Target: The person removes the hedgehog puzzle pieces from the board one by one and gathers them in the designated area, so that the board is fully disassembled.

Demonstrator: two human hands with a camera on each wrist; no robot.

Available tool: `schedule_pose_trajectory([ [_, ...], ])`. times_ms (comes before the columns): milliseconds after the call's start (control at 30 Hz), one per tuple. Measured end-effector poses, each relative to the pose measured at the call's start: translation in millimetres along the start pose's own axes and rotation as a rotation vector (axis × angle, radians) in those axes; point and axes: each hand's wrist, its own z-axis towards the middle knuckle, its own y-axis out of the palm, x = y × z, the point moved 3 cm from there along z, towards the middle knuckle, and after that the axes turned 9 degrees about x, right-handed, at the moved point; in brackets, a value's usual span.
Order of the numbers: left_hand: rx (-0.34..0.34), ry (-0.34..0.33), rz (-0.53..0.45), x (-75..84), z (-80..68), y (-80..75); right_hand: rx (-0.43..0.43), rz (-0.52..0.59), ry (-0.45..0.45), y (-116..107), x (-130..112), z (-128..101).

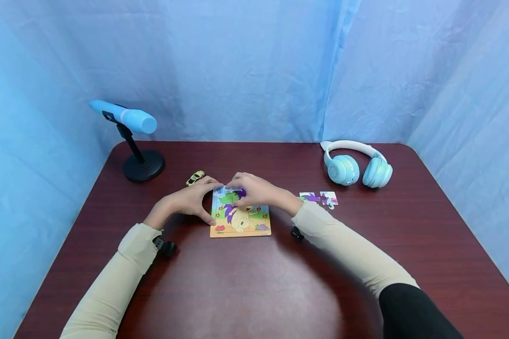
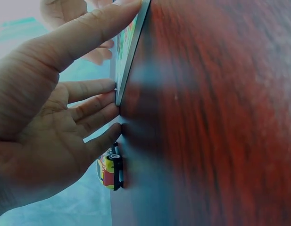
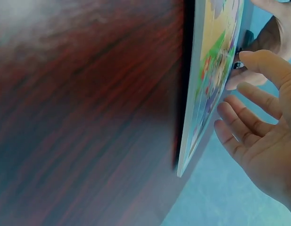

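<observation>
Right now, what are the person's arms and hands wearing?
Both forearms are covered by snug beige sleeves that end at the wrists. On the right arm, black fabric shows above the beige near the elbow. A small black device is strapped at each wrist, on the underside. The left hand and the right hand are bare, with no gloves, and no rings or markings can be made out.

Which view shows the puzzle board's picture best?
The head view: the puzzle board lies face-up on the table, its cartoon picture readable between the left hand and the right hand. The left wrist view shows only its thin edge; the right wrist view shows the face at a steep, blurred slant.
</observation>
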Motion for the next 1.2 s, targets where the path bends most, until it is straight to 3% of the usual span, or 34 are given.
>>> schedule_pose_trajectory([
  [367,0.001,0.008,0.003,0.1,0.4,-0.1,-0.006,-0.049,0.03,4.3,-5.1,7.2],
  [1200,-0.007,0.01,-0.023,0.9,0.7,-0.8,-0.037,0.008,0.109,5.6,-5.9,12.9],
])
